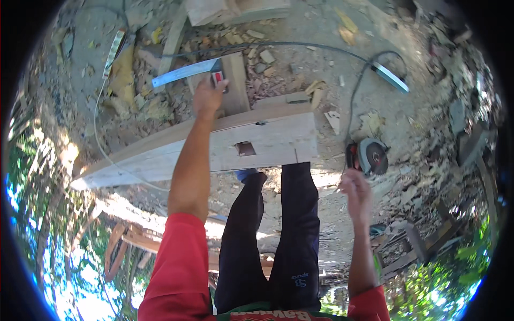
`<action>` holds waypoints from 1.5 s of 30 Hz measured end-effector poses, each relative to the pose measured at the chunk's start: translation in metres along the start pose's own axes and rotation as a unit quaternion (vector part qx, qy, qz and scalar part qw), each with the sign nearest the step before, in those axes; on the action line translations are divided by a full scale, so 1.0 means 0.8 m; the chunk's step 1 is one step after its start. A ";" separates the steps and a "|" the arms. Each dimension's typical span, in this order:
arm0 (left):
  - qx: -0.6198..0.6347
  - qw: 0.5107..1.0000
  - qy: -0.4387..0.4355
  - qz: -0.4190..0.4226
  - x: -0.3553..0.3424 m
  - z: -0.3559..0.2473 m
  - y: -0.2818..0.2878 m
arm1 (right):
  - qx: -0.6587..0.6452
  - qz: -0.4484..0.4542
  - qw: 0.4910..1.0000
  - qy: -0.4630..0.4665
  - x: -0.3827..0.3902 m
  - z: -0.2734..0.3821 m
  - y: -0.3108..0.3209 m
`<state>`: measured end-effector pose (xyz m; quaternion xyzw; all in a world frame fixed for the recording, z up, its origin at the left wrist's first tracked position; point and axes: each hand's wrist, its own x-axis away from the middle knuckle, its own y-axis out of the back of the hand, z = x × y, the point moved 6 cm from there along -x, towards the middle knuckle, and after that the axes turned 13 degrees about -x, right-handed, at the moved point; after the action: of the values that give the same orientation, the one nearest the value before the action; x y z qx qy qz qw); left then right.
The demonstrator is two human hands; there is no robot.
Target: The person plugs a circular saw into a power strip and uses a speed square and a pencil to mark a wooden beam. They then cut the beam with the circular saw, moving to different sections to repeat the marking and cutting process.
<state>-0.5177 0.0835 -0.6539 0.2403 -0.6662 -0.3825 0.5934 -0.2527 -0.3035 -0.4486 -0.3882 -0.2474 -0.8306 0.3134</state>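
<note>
Left hand (208, 96) stretched forward, fingers wrapped on handle of metal square (184, 73), blade lying out over ground beyond timber beam (214, 147). Right hand (354, 190) blurred, loosely spread, empty, near circular saw (369, 156) parked on ground within reach.

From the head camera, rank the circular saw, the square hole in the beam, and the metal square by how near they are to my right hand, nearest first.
From the right hand:
1. Circular saw, on the ground just above the hand.
2. Square hole, in the wooden beam, left of the hand.
3. Metal square, far upper left, at the left hand.
</note>
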 end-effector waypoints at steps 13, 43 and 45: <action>-0.116 0.937 -0.036 -0.326 0.191 0.045 0.011 | 0.354 -0.071 0.925 0.118 -0.094 -0.293 0.027; -0.025 0.935 -0.045 -0.350 0.181 0.030 -0.001 | -0.178 -0.099 0.939 0.279 0.120 -0.114 0.046; -0.003 0.935 -0.070 -0.347 0.193 0.038 0.003 | -0.172 -0.081 0.948 0.254 0.142 -0.120 0.003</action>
<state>-0.5745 -0.0276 -0.5587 0.4272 -0.5798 -0.5829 0.3762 -0.3550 -0.4054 -0.4123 -0.1907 -0.0437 -0.9543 0.2258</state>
